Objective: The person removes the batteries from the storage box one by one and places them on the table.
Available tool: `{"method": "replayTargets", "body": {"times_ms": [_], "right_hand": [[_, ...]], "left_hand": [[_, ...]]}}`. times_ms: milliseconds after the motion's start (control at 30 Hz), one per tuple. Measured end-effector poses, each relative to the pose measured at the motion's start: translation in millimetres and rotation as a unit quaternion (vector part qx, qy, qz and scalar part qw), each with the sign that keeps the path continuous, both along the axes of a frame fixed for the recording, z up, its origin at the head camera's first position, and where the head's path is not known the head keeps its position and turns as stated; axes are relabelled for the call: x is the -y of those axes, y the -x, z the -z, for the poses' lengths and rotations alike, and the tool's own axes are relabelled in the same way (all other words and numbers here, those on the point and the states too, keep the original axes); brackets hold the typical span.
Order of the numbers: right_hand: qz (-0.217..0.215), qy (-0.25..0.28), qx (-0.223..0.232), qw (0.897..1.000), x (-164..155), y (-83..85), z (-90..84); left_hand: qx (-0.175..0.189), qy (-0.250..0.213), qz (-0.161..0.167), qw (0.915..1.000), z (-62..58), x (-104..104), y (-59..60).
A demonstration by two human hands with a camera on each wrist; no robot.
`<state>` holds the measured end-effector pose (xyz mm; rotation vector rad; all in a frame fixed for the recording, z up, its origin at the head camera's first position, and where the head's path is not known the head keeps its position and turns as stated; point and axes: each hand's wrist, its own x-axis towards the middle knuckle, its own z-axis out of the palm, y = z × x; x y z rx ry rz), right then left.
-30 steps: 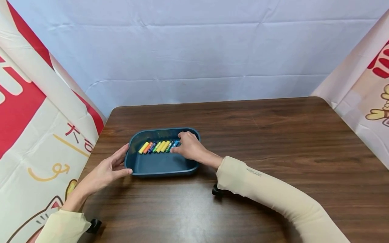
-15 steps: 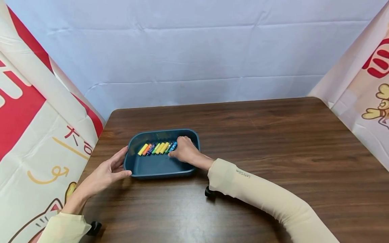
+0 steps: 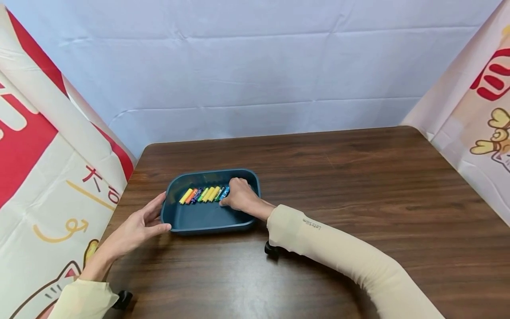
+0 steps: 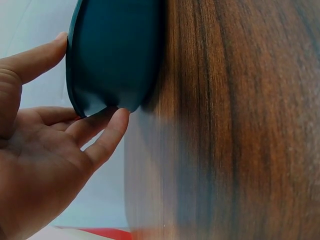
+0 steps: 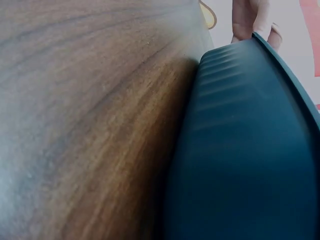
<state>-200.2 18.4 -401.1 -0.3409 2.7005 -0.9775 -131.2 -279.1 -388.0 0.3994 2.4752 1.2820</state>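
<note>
A dark blue tray (image 3: pixel 211 228) on the table holds a slanted row of several coloured batteries (image 3: pixel 205 195), yellow, orange, purple, green and blue. My left hand (image 3: pixel 133 230) grips the tray's left end, thumb at the near rim. In the left wrist view, the thumb touches the tray's (image 4: pixel 117 50) rim and the fingers lie along its end. Inside the tray's right half, my right hand (image 3: pixel 245 197) pinches the blue battery (image 3: pixel 225 193) at the right end of the row, thumb at its near end. The right palm's underside is hidden.
The wood-grain table (image 3: pixel 338 186) extends far to the right of the tray. A pale cloth (image 3: pixel 259 66) hangs behind it, and printed cloths stand at left and right. Each wrist wears a black device (image 3: pixel 272 250).
My right hand has moved slightly left and drawn its thumb and fingers in around the blue battery. The left hand stays on the tray; the head view shifts slightly.
</note>
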Motion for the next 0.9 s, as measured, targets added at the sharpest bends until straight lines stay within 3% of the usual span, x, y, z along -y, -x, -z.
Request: {"method": "replayTargets", "body": {"times_ms": [400,900], "right_hand": [[-0.01,-0.028,-0.013,0.999,2.9,5.5,2.2],[-0.012,-0.021,-0.015,1.0,1.1,3.7,4.3]], "left_hand": [[0.012,-0.008,-0.008,0.9999,1.7,0.5,0.2],[0.011,0.005,-0.017,0.9998,0.0,-3.2,-2.0]]}}
